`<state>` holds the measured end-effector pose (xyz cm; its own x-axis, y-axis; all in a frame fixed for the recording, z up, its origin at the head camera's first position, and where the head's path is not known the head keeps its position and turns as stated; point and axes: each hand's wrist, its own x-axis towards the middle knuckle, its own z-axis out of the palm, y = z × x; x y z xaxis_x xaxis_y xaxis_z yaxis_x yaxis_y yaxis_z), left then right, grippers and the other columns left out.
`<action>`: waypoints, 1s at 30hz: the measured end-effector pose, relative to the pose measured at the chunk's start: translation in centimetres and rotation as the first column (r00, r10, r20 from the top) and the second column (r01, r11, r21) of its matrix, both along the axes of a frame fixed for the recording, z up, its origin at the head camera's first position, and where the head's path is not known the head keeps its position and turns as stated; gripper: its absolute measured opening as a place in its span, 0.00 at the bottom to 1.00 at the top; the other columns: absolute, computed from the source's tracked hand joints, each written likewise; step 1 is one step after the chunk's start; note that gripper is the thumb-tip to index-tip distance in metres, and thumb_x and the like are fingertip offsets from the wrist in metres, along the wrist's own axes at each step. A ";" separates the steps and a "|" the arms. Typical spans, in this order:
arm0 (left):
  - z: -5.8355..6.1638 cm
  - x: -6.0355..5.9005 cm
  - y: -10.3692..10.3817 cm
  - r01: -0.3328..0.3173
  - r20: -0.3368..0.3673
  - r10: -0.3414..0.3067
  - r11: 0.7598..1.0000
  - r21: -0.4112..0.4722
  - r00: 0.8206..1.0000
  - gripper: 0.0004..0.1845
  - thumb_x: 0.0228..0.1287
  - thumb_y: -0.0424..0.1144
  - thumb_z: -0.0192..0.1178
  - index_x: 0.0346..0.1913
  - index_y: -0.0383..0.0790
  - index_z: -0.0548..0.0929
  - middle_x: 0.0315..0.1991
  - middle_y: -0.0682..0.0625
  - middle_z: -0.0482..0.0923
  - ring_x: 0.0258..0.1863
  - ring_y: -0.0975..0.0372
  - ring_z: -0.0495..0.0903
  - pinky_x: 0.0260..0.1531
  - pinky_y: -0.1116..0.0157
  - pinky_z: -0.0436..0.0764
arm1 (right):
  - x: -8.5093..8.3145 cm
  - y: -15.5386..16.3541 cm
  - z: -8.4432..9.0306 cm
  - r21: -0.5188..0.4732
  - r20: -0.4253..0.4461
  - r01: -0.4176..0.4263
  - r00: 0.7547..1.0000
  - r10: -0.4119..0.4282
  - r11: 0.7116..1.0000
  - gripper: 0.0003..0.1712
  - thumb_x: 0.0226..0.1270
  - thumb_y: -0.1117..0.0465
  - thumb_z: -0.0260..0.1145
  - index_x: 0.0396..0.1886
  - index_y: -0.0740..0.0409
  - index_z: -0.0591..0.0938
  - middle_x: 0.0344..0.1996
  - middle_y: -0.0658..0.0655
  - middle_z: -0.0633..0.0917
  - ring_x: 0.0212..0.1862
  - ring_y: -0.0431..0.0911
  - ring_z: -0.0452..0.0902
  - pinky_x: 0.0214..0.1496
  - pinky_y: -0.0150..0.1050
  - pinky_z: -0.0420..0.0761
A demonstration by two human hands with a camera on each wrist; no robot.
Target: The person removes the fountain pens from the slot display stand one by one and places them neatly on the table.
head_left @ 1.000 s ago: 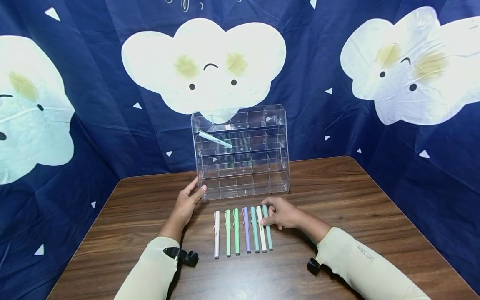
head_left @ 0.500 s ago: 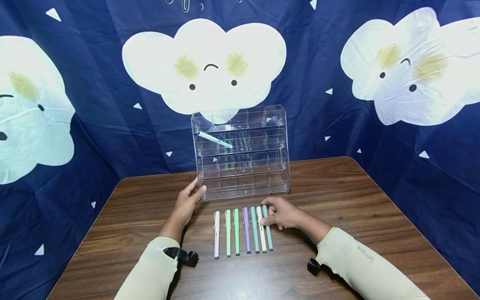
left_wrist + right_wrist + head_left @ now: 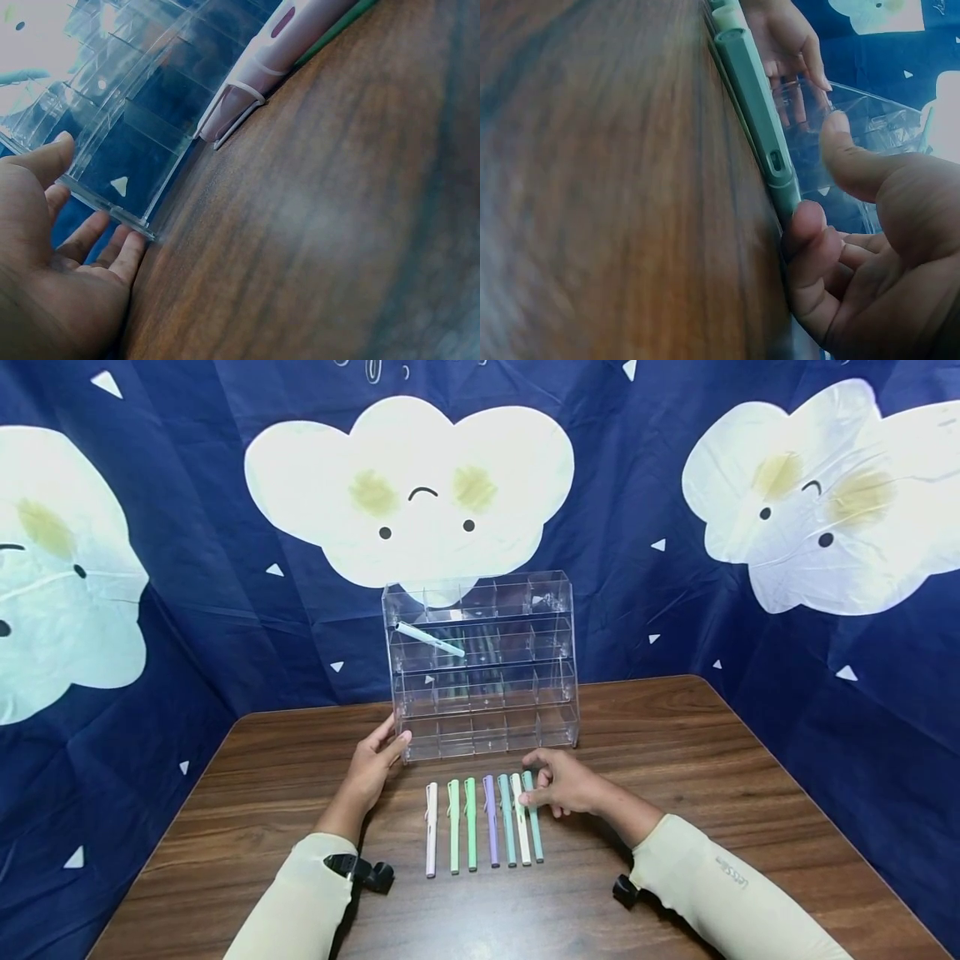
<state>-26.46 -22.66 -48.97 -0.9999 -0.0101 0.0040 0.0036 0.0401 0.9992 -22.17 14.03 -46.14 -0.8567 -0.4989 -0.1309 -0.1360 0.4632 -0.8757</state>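
Note:
A clear acrylic display rack [image 3: 487, 693] with stepped, divided tiers stands at the back of the table. My left hand [image 3: 372, 768] holds its lower left corner, thumb at the front and fingers along the side. In front of the rack, capped pens lie in a row: white [image 3: 431, 831], two green, purple [image 3: 491, 822], teal, cream [image 3: 522, 827], and another teal pen [image 3: 533, 822] at the right end. My right hand [image 3: 566, 783] is over the row's right end. In the right wrist view, its lower fingertips touch or nearly touch the teal pen [image 3: 754, 97], with the thumb raised apart.
A pale blue pen [image 3: 430, 638] lies slanted across the rack's upper left tiers. Behind the table [image 3: 675, 743] hangs a dark blue cloth [image 3: 622, 627] with white clouds and triangles. Wood-grain tabletop extends on both sides of the pens.

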 end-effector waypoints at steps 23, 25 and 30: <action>0.1 0.2 0.2 -0.002 0.016 0.002 1.000 -0.009 1.000 0.36 0.83 0.37 0.62 0.87 0.47 0.62 0.86 0.37 0.60 0.81 0.49 0.65 0.53 0.86 0.78 | -0.7 -1.0 4.3 0.014 -0.171 0.085 0.982 -0.082 0.996 0.44 0.67 0.60 0.82 0.75 0.73 0.72 0.30 0.54 0.82 0.22 0.51 0.80 0.23 0.32 0.80; 0.1 0.2 0.1 -0.004 0.020 0.005 1.000 -0.011 1.000 0.36 0.83 0.38 0.62 0.87 0.47 0.62 0.86 0.38 0.61 0.81 0.50 0.66 0.53 0.85 0.79 | -0.9 -1.3 5.0 0.025 -0.189 0.099 0.978 -0.093 0.995 0.43 0.67 0.59 0.82 0.75 0.71 0.74 0.30 0.54 0.83 0.23 0.51 0.81 0.24 0.33 0.80; 0.0 -0.1 0.1 -0.004 0.009 0.004 1.000 -0.003 1.000 0.36 0.83 0.38 0.62 0.87 0.48 0.63 0.85 0.41 0.64 0.76 0.57 0.70 0.56 0.84 0.79 | -1.5 -2.3 7.2 0.030 -0.233 0.107 0.968 -0.097 0.994 0.42 0.66 0.58 0.83 0.73 0.69 0.75 0.32 0.55 0.82 0.25 0.49 0.81 0.29 0.36 0.84</action>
